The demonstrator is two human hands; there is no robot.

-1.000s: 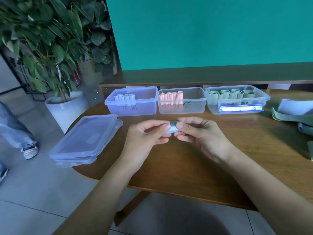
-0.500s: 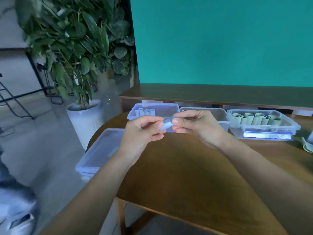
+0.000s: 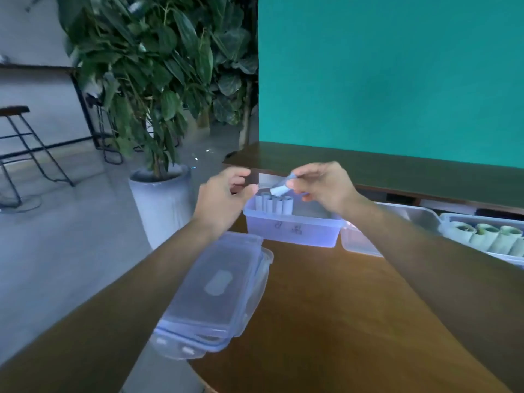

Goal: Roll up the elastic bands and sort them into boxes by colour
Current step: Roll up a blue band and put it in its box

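Fingers of the right hand [image 3: 323, 185] pinch a rolled blue band [image 3: 279, 190] just above the blue box [image 3: 292, 229] at the desk's [image 3: 326, 307] far left edge, over the blue rolls [image 3: 273, 204] standing inside; the left hand [image 3: 224, 199] hovers beside it, fingers loosely curled, holding nothing. Stacked lids [image 3: 215, 287] lie at the left edge; the green rolls' box [image 3: 487, 236] sits far right.
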